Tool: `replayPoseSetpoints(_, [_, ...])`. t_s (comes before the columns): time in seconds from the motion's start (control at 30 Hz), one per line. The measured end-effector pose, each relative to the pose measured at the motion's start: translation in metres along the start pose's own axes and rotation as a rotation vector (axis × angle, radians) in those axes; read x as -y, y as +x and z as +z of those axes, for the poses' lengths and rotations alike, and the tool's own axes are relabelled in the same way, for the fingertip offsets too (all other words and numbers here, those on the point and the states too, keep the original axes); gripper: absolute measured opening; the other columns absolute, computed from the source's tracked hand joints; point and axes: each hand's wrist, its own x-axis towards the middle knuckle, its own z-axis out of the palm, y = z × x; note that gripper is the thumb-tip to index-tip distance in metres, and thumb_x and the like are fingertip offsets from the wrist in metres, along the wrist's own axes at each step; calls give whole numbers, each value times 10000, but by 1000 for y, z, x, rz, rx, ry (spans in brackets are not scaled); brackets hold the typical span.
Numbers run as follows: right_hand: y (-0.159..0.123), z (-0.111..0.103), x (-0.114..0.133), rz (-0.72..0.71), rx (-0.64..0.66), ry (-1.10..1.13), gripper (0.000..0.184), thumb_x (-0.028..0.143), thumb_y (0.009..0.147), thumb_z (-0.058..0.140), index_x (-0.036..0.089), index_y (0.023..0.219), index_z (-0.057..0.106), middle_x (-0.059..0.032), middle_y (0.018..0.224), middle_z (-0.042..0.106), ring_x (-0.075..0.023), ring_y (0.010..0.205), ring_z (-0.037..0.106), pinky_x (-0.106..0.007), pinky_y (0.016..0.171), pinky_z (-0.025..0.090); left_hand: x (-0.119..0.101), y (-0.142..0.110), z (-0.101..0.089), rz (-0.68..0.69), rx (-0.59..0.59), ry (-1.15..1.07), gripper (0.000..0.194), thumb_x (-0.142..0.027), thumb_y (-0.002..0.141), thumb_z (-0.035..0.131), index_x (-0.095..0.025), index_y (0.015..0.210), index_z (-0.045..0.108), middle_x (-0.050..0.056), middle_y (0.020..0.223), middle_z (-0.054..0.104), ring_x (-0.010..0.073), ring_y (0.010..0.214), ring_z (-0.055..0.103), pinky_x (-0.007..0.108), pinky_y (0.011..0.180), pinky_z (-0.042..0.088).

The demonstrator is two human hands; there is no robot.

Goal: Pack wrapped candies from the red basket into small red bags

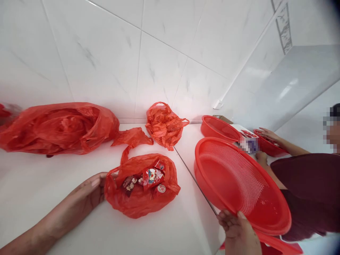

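A red plastic bag (138,209) lies with its mouth spread on the white tabletop, and several wrapped sweets (152,177) show inside. My left hand (92,191) reaches against the bag's left side, its thumb apart from the fingers. The fingertips are partly hidden by the red film and do not pinch it. On the right, a large red plastic basket (228,177) with mesh walls is tilted, and nothing shows inside it. My right hand (239,230) grips its near rim, thumb over the edge and fingers curled beneath.
A big bundle of red bags (61,127) lies at left by the tiled wall, and a crumpled red bag (166,124) at centre back. Another red basket (220,127) stands behind mine. At right, a co-worker (305,184) has a hand over a red basin (271,147).
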Motion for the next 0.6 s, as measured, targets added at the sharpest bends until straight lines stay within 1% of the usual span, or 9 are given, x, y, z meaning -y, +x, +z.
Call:
replayPoseSetpoints(0.1, [7, 7, 3, 31, 37, -69, 384, 503, 646, 698, 148, 784, 647, -46, 702, 679, -185, 665, 635, -297, 593, 522, -3, 0, 5, 29, 54, 32, 320, -392, 898, 482, -223, 1135, 613, 65, 1197, 633, 264, 1108, 551, 378, 961, 435])
replayPoseSetpoints(0.17, [5, 12, -1, 62, 126, -216, 477, 563, 655, 685, 153, 893, 641, -42, 756, 676, -188, 731, 637, -272, 602, 515, -2, -1, 5, 43, 43, 29, 305, -392, 896, 488, -223, 1114, 619, 66, 1146, 648, 257, 1087, 557, 369, 944, 442])
replayPoseSetpoints(0.23, [-4, 19, -7, 32, 237, -396, 533, 592, 659, 673, 151, 955, 627, -53, 786, 670, -203, 768, 633, -285, 633, 519, 1, -1, 4, 55, 23, 19, 280, -393, 881, 517, -226, 1076, 630, 62, 1065, 665, 240, 1020, 582, 355, 905, 459])
replayPoseSetpoints(0.3, [-18, 30, -11, -95, 339, -551, 528, 577, 665, 669, 160, 984, 617, -74, 855, 669, -222, 793, 628, -301, 636, 516, 1, -1, 3, 68, 13, 27, 280, -413, 856, 554, -226, 1050, 632, 60, 1025, 666, 231, 973, 595, 350, 875, 469])
replayPoseSetpoints(0.4, [-38, 53, -9, -415, 461, -746, 470, 507, 703, 649, 229, 1079, 597, -85, 1094, 622, -240, 855, 613, -306, 587, 498, -6, 2, 9, 105, -11, 153, 342, -482, 807, 605, -223, 1030, 626, 52, 980, 670, 207, 882, 609, 314, 801, 477])
replayPoseSetpoints(0.47, [-44, 72, -5, -657, 593, -843, 484, 450, 710, 660, 274, 1153, 573, -76, 1215, 561, -259, 967, 586, -346, 687, 509, -17, 6, 17, 138, -38, 311, 352, -481, 763, 660, -215, 992, 628, 31, 917, 670, 178, 811, 601, 274, 742, 464])
replayPoseSetpoints(0.53, [-42, 94, -2, -853, 726, -915, 504, 414, 683, 699, 267, 1150, 582, -85, 1234, 541, -283, 1059, 542, -409, 846, 471, -29, 13, 28, 138, -64, 455, 293, -431, 725, 714, -195, 880, 634, 1, 805, 653, 147, 724, 577, 242, 673, 441])
replayPoseSetpoints(0.57, [-38, 104, -1, -905, 782, -962, 431, 400, 686, 702, 255, 1082, 615, -86, 1187, 561, -284, 1044, 541, -423, 869, 449, -35, 17, 34, 132, -81, 506, 260, -406, 714, 728, -183, 799, 625, -15, 736, 631, 131, 673, 556, 230, 634, 424])
replayPoseSetpoints(0.6, [-32, 115, 1, -915, 826, -1013, 303, 388, 709, 684, 240, 969, 642, -81, 1104, 588, -273, 986, 552, -418, 843, 446, -42, 21, 40, 134, -98, 542, 249, -386, 710, 733, -173, 723, 604, -30, 672, 600, 115, 622, 528, 220, 597, 403])
